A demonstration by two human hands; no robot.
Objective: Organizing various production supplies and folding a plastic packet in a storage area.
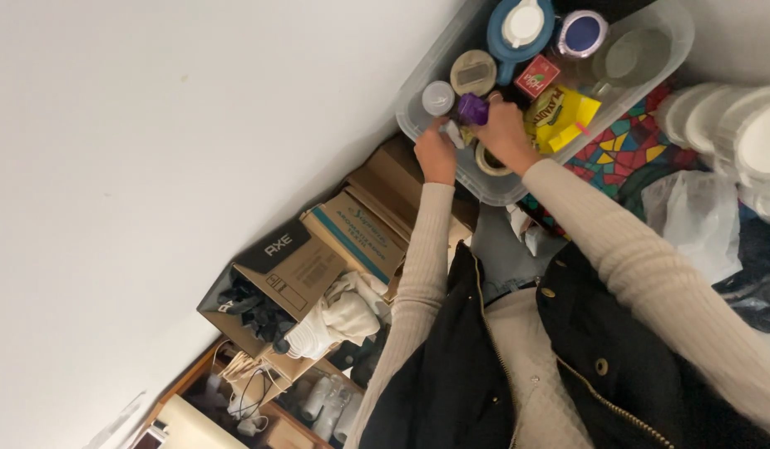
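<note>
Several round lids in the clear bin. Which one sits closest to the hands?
The small grey lid, at the bin's near corner, right by the left hand. The tan lid, blue-and-white lid and purple-rimmed lid lie farther back.

Right hand (503, 133) grips a purple bottle (472, 109); just beyond it, a red box (536, 76) and yellow packet (568, 116). Clear bin (451, 158) around both hands. Left hand (436, 155), beige ribbed sleeve (418, 266). Farther off, blue lid (518, 33); beside the right wrist, stained-glass-patterned multicolour cloth (618, 150).
</note>
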